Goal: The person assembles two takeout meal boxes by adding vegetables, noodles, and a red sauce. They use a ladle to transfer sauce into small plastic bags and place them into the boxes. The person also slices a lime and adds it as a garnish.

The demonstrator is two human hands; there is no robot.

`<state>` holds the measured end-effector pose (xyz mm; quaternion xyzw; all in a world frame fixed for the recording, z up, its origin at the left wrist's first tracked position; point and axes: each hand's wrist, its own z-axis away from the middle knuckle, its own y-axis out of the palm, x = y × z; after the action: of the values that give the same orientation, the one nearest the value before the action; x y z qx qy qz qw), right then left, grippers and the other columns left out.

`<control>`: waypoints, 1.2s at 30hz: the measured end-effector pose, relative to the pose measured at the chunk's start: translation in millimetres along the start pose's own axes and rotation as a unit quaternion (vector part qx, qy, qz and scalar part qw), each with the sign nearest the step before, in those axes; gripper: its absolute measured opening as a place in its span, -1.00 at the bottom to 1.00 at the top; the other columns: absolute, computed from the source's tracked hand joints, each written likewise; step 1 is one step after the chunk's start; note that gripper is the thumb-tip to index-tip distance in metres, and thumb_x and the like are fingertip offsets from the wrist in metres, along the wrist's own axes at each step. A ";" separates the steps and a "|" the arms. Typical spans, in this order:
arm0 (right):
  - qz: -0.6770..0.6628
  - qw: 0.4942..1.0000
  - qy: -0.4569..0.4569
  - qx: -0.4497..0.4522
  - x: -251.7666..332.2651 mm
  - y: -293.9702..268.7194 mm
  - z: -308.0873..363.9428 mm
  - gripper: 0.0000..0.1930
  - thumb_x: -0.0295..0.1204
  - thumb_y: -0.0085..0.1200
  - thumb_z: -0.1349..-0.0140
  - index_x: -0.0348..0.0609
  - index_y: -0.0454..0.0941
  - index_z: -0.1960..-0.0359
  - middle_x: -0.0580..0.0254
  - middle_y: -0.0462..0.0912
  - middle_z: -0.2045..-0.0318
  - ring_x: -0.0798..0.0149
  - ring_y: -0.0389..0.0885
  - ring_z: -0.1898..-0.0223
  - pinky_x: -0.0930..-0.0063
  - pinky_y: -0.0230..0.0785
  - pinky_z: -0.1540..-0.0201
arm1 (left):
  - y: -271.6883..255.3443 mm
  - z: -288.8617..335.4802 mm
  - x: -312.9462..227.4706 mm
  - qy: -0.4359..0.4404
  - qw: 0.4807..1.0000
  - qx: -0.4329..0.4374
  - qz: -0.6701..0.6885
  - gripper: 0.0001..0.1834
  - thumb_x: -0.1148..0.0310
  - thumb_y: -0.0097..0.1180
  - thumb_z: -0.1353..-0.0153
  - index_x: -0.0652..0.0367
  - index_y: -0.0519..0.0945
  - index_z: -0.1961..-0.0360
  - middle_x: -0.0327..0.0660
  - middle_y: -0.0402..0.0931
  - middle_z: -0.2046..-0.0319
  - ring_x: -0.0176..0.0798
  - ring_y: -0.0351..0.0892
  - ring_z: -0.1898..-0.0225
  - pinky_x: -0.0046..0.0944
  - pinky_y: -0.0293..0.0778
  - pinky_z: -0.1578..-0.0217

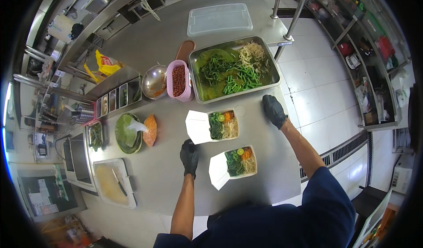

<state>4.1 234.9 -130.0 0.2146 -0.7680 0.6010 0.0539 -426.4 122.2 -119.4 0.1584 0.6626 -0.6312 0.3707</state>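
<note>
Two white paper food boxes stand open on the steel table, one farther [201, 127] and one nearer [219, 172]. Each holds green beans, dark leafy greens, bean sprouts, shredded orange carrot and a half lime. My left hand [189, 158], in a black glove, rests as a closed fist just left of the boxes, near the farther box's lid. On the table's right side, below the corner of a large steel tray [200, 99], lies my black-gloved right hand [274, 111], its fingers curled. Neither hand shows anything in it.
The tray holds greens, cut beans and sprouts on leaves. Left of it stand a pink tub [170, 81] of reddish-brown nuts or beans and a steel bowl [154, 78]. Farther left are a bag of shredded carrot [150, 131] and a white cutting board [102, 177] with a knife [119, 183].
</note>
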 end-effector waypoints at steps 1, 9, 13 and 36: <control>-0.034 0.999 0.012 -0.017 8.0 -13.1 -1.0 -0.81 -0.63 -0.07 -0.21 -0.27 0.46 0.15 -0.08 0.53 0.30 -0.11 0.51 0.25 0.05 0.44 0.20 | 12.4 -10.4 -3.9 0.009 0.999 -0.025 -0.018 -0.76 0.28 0.19 -0.24 0.12 0.61 0.12 -0.03 0.68 0.28 0.09 0.69 0.20 -0.03 0.56 0.16; -0.086 0.979 -0.061 -0.175 -4.6 -88.2 -134.1 -0.80 -0.52 0.19 -0.26 -0.26 0.62 0.09 -0.09 0.65 0.15 -0.08 0.66 0.12 0.16 0.51 0.09 | 55.2 -19.3 15.2 -0.008 0.994 -0.108 0.001 -0.59 0.07 0.41 -0.02 0.09 0.62 0.22 -0.07 0.68 0.30 0.06 0.71 0.27 0.00 0.59 0.24; -0.076 0.983 -0.006 -0.165 -55.6 -54.1 -220.3 -0.78 -0.43 0.21 -0.28 -0.25 0.68 0.10 -0.13 0.67 -0.01 -0.13 0.68 0.05 0.18 0.54 0.01 | 58.5 -21.7 28.2 0.042 0.990 -0.119 0.062 -0.67 0.17 0.40 -0.09 0.11 0.65 0.19 -0.14 0.70 0.32 -0.08 0.72 0.30 -0.13 0.61 0.27; 0.116 0.946 0.299 0.047 -259.1 21.3 -321.4 -0.63 -0.19 0.15 -0.11 -0.33 0.69 0.33 -0.21 0.74 0.28 -0.07 0.75 0.24 0.15 0.57 0.19 | 54.1 -9.9 29.5 0.041 0.991 -0.113 0.050 -0.73 0.21 0.34 -0.14 0.10 0.64 0.21 -0.19 0.66 0.35 -0.10 0.69 0.34 -0.17 0.59 0.31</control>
<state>173.2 611.7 -150.1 -0.0633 -0.7070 0.6750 0.2013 -412.6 132.3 -179.4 0.1745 0.7358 -0.5254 0.3900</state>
